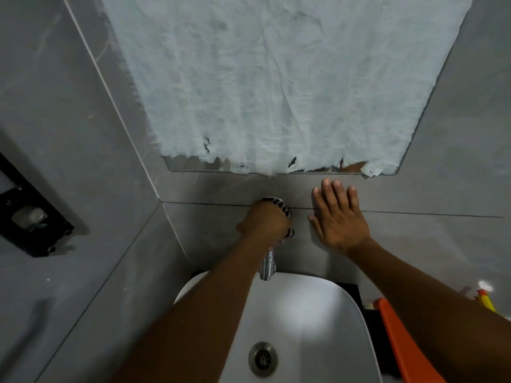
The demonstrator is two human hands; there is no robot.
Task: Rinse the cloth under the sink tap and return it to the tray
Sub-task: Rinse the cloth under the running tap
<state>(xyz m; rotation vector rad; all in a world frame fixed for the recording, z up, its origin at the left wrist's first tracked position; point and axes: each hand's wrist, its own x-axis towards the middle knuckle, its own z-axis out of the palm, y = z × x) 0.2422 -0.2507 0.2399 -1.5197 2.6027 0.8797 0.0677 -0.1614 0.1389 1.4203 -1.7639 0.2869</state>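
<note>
- Covering most of the wall mirror (188,168): crumpled white paper (276,78).
- Below, white sink (318,313), dry-looking, no water seen running.
- At far right, orange tray (401,335), beside the basin.
- Pressed flat on the wall tile: right hand (338,217), fingers spread, holding nothing.
- Clenched at the tap (267,265) top, spout pointing down: left hand (265,222), nearer of the two, gripping the black-and-white striped cloth (284,210) bunched against the handle, directly above the spout.

A dark counter (359,293) ran under the grey tiled wall. On it sat a white basin (326,322) with a metal drain (262,359), and just right of the basin stood an orange tray (401,344).
</note>
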